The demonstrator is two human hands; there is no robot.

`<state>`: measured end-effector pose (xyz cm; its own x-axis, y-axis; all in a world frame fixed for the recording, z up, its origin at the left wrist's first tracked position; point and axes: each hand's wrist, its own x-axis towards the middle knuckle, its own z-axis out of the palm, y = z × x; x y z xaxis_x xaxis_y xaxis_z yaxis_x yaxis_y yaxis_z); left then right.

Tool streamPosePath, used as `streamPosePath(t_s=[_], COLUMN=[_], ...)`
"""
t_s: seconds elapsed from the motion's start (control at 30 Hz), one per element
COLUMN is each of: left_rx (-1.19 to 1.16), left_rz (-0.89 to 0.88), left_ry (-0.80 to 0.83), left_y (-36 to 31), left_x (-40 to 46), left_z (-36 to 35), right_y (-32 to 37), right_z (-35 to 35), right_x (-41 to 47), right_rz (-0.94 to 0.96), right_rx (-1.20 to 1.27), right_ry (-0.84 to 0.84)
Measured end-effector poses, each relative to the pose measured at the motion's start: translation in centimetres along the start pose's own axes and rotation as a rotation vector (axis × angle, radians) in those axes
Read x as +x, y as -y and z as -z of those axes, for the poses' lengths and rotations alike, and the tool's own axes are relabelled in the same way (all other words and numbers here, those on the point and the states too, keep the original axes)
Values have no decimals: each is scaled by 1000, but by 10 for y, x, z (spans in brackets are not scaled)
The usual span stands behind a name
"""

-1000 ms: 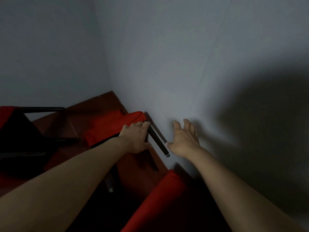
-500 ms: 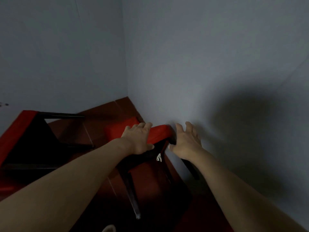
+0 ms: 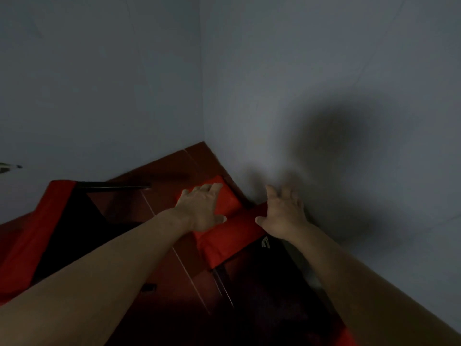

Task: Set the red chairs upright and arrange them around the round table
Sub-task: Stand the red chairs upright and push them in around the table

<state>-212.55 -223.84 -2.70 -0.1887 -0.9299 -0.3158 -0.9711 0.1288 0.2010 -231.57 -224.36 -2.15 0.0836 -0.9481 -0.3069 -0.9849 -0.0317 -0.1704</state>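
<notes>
A red padded chair (image 3: pixel 224 242) with black legs stands tilted in the room's corner, against the right wall. My left hand (image 3: pixel 200 208) holds its red pad from above, fingers laid over the top and thumb on the near side. My right hand (image 3: pixel 283 212) touches the pad's right end beside the wall, fingers straight. A second red chair (image 3: pixel 32 236) lies on its side at the left, one black leg (image 3: pixel 114 188) sticking out level. The round table is out of view.
Two pale walls (image 3: pixel 324 96) meet in a corner just past the hands. The floor (image 3: pixel 179 166) is dark red-brown tile. The light is dim and a large shadow falls on the right wall. A red edge (image 3: pixel 349 338) shows at the bottom right.
My left hand moved from the chair's black leg onto its red pad. The chair turned, its pad rising toward my hands, and my right hand came against its right end.
</notes>
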Motion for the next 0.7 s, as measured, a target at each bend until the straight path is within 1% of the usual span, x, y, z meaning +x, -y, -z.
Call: streamPosePath(t_s=[0.13, 0.47, 0.6, 0.7], left_rx=[-11, -37, -69, -82], left_rz=[79, 241, 279, 269], left_ry=[9, -78, -95, -83], left_y=[28, 78, 112, 141], left_x=[-5, -52, -54, -41], left_z=[1, 2, 10, 14], right_y=[22, 98, 129, 152], right_z=[-4, -22, -23, -25], right_x=[12, 31, 45, 63], right_rz=[71, 258, 292, 267], right_rx=[8, -1, -12, -23], right_ry=[8, 70, 57, 56])
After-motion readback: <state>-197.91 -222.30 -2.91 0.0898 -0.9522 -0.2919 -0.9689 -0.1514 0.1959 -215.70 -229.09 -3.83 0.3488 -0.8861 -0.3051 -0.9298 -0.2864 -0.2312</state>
